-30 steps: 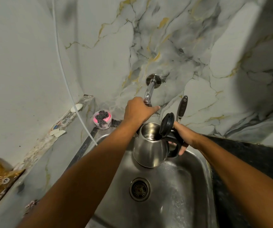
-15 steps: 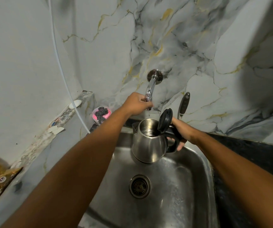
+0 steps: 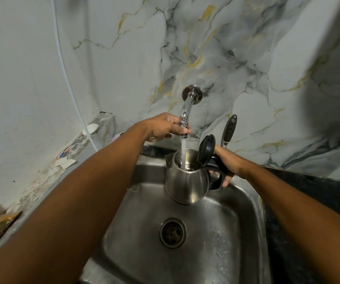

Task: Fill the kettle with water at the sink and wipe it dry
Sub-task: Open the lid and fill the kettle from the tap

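Head view caught it mid-fill: water (image 3: 183,152) ran in a straight stream from the tap (image 3: 186,113) into the open kettle (image 3: 186,182). Right hand (image 3: 227,163) was wrapped around the black handle, holding the steel body clear above the sink (image 3: 245,226), toward its back edge, with the drain (image 3: 172,233) below and nearer the camera. Lid (image 3: 206,149) stood flipped up on the handle side, out of the stream's way. Left hand (image 3: 166,128) was curled on the tap's lower end, fingers (image 3: 182,131) closed around the part just above the spout mouth, so that hand was gripping the tap, not free.

Filling was the step in hand, and by my read an early part of it: some water glinted inside, but the level could not be judged from this angle. Wiping had not begun, and no cloth was visible anywhere in frame.

Next call, as I judged it: keep the mouth centred under the stream, watch the level, then shut the tap with the left hand before the kettle got heavy. After that the lid wanted closing and a cloth wanted finding. A black-handled utensil (image 3: 229,130) leaned against the wall at the sink's back right corner, just behind the right hand.
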